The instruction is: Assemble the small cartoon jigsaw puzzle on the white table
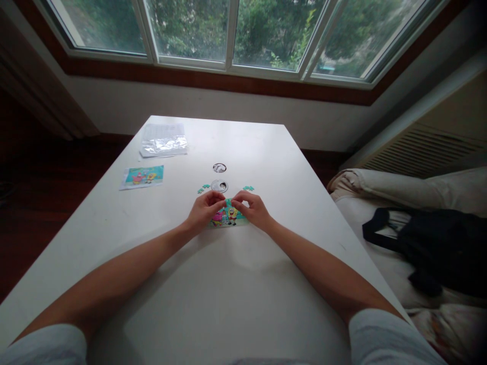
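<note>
A small, partly assembled jigsaw puzzle [229,217] with pink and yellow cartoon figures lies on the white table. My left hand [208,209] is at its upper left, thumb and index finger pinched. From the other side my right hand [254,208] pinches in the same way. Between the fingertips of both hands is a small teal puzzle piece [229,202], over the puzzle's top edge. Loose teal puzzle pieces [203,188] lie beyond my left hand, and more loose pieces [248,188] beyond my right. My hands cover the puzzle's upper corners.
Two round discs with dark-and-white pictures, a near one [219,186] and a far one [219,168], lie past the puzzle. A picture sheet [143,176] and a clear plastic bag [164,140] are at the left. Dark clothing [445,248] rests on a pale sofa at the right.
</note>
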Available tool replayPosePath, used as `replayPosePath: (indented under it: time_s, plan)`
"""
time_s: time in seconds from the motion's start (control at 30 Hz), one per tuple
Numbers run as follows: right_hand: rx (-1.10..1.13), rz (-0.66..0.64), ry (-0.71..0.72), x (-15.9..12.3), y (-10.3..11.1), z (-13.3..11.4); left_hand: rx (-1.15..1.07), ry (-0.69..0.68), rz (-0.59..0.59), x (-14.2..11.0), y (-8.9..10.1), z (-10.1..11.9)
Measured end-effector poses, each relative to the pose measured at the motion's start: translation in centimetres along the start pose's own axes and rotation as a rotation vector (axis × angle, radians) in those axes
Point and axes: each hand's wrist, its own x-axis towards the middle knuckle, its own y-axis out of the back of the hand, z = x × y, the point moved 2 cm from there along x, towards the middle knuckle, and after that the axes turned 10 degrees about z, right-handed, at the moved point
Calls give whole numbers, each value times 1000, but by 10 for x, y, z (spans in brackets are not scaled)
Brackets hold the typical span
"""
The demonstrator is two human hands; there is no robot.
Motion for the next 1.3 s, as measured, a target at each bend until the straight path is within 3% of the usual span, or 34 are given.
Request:
replayPosePath:
  time_s: [0.23, 0.47, 0.57, 0.63, 0.73, 0.83, 1.13, 1.3]
  plan:
    - [33, 0, -109, 0, -1, 4, 78, -48, -26, 1, 1, -2]
    - [57, -100, -135, -1, -5, 10, 372, -269, -22, -4, 4, 6]
    - [31, -61, -138, 1, -2, 18, 553, -335, -9, -6, 4, 9]
    - [11, 4, -169, 4, 3, 28, 715, -394, -66, -8, 2, 10]
    - [-36, 118, -240, 9, 15, 47, 903, -564, -266, -15, -4, 9]
    - [-135, 135, -271, 11, 25, 61, 975, -697, -416, -19, -7, 7]
    - [-189, -48, -210, 12, 27, 56, 1021, -720, -482, -7, 4, 6]
    - [-159, -122, -206, 11, 25, 52, 1014, -705, -463, -2, 9, 6]
